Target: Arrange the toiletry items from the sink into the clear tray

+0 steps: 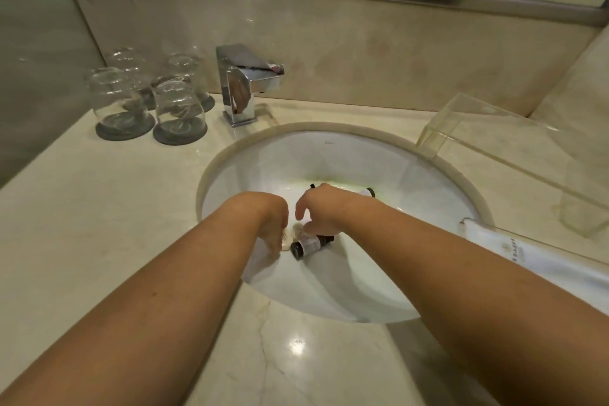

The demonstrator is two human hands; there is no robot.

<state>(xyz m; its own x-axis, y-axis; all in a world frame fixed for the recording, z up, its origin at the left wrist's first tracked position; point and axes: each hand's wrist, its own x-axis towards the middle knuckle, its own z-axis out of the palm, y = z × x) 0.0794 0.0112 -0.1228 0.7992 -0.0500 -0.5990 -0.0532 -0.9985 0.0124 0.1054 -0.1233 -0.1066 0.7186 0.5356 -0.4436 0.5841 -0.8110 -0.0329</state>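
Now both our hands are down in the sink [412, 181], at the centre of the frame. Our left hand [272, 227] reaches toward a pale round item [287, 238] at the bowl's bottom; its fingers point down and away from us, so we cannot tell whether they have closed on anything. Our right hand [318, 212] hovers over a dark bottle [308, 246] lying on its side, thumb and forefinger apart, nothing gripped that we can see. Another bottle with a dark cap [368, 191] lies behind the right wrist, mostly hidden, and something dark peeks out above the knuckles, too small to name.

The tray [487, 128] sits empty on the worktop at the right of the frame, well apart from the bowl, so nothing has been arranged yet by our reckoning.

The risks, as we judge them: the bowl is curved and glossy, so a bottle on its side may roll away under a glancing touch. With both hands crowding the same spot, one may knock what the other wants. Small items held together may slip on the way to the tray. The towel [540, 254] lies along the sink's right edge, and the right forearm might drag it.
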